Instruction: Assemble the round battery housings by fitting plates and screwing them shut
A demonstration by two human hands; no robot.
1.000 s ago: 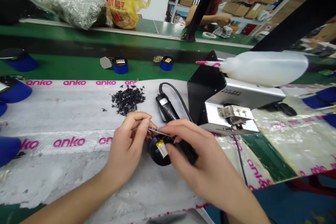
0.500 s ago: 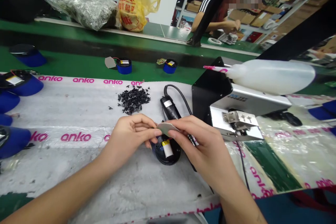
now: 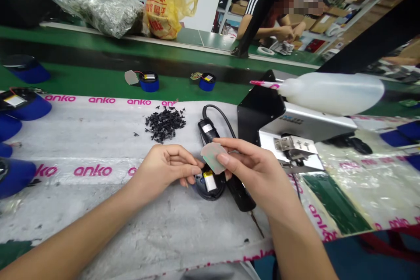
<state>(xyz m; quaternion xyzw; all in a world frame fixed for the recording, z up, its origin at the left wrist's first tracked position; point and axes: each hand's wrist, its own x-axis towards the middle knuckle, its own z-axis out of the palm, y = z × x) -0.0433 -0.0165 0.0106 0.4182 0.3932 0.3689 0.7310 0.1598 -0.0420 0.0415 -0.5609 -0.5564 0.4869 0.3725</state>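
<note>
My right hand (image 3: 249, 164) holds a thin pale grey circuit board (image 3: 211, 157) between thumb and fingers, its flat face tilted towards me with a greenish sheen. Just left of it, my left hand (image 3: 173, 166) is pinched shut at the fingertips; whatever it may grip is too small to make out. Below both hands sits an open round housing (image 3: 205, 194), dark inside, holding a silver battery pouch (image 3: 210, 182) with yellow tape at one end. A black electric screwdriver (image 3: 241, 194) lies beside the housing, partly behind my right hand, its thin bit pointing towards me.
A heap of small black plastic parts (image 3: 165, 123) lies beyond my left hand. Blue housings (image 3: 150, 84) stand at the back and left. A silver-and-black machine (image 3: 305, 124) is at right, with a white squeeze bottle (image 3: 334, 92) on top. A co-worker (image 3: 262, 26) sits across.
My right hand has turned the board up so its flat face shows, and drawn it away from my left fingertips. The view has shifted slightly; more of the screwdriver now shows.
</note>
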